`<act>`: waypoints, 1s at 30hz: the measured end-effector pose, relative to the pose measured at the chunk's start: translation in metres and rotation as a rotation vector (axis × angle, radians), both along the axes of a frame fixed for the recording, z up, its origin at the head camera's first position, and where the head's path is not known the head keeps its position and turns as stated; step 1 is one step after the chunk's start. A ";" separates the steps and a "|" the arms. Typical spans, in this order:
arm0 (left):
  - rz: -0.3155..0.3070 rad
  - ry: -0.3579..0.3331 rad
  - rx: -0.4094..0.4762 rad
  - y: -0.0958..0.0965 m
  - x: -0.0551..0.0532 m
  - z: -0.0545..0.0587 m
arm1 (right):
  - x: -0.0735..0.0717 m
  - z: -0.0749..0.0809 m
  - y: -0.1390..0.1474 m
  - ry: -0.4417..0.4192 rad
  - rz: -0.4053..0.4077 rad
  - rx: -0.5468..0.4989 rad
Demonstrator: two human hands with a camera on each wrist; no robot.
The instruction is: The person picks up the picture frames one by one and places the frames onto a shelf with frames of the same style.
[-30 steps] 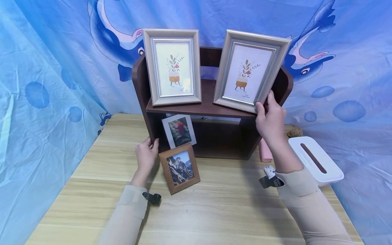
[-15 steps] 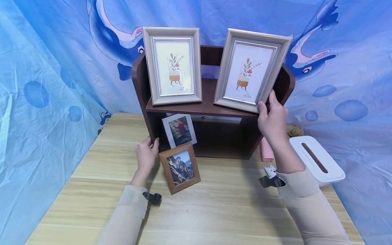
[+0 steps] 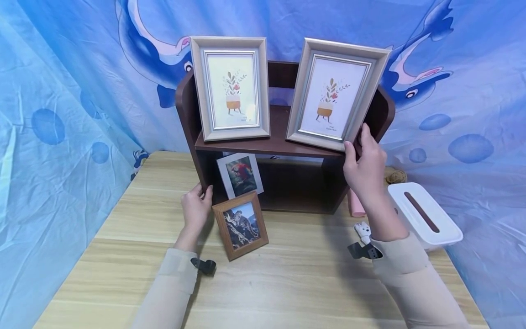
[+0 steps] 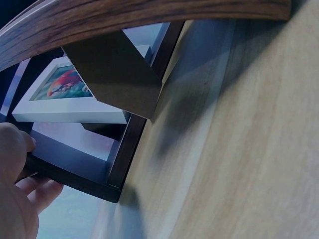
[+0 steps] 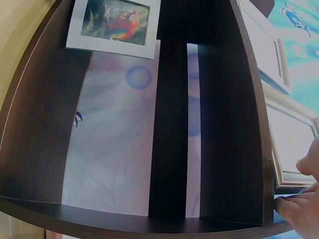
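My left hand [image 3: 196,208] grips the lower left side panel of a dark brown two-tier shelf [image 3: 296,183], thumb inside and fingers outside in the left wrist view. At the lower right corner of a tilted beige picture frame [image 3: 337,91], my right hand [image 3: 367,171] holds on with thumb and fingers. Another beige frame [image 3: 230,89] stands on the left of the upper tier; both show a potted-plant print. In the lower tier leans a white frame [image 3: 240,176] with a parrot picture. A brown wooden frame [image 3: 241,226] with a leopard picture stands before the shelf.
To the right of the shelf are a white tissue box [image 3: 425,212], a pink roll [image 3: 356,203] and a twine ball [image 3: 396,177]. A small white dog-shaped figure [image 3: 362,232] is beside the right wrist. A blue dolphin-print curtain [image 3: 452,91] surrounds the wooden table [image 3: 287,283].
My right hand has shifted slightly down at the right frame's corner, the thumb now lower on it. My left hand and the frames have stayed in place.
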State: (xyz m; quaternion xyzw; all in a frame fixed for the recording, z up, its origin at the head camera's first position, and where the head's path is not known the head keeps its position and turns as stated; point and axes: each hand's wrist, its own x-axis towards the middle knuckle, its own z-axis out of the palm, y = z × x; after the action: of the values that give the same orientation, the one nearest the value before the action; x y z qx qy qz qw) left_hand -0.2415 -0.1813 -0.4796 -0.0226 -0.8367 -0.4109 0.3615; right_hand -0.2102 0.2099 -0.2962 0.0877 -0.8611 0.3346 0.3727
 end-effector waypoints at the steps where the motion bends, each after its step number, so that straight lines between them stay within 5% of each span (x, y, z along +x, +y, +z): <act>1: -0.001 0.000 0.001 0.000 0.000 0.000 | 0.002 -0.001 0.000 0.016 0.006 -0.005; 15: 0.007 -0.020 0.003 0.000 0.001 0.000 | 0.026 -0.029 0.004 0.346 0.032 -0.174; 22: -0.003 -0.051 0.005 0.000 0.002 0.000 | 0.037 -0.061 0.012 0.341 0.046 -0.183; 30: -0.085 -0.157 -0.051 -0.012 0.013 0.013 | 0.045 -0.081 0.022 0.306 0.096 -0.145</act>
State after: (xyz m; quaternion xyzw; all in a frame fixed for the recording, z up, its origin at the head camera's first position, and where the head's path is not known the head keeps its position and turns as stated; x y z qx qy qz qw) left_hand -0.2284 -0.1934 -0.4669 -0.0350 -0.8709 -0.4050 0.2761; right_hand -0.1647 0.2322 -0.3770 0.1518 -0.7627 0.3959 0.4883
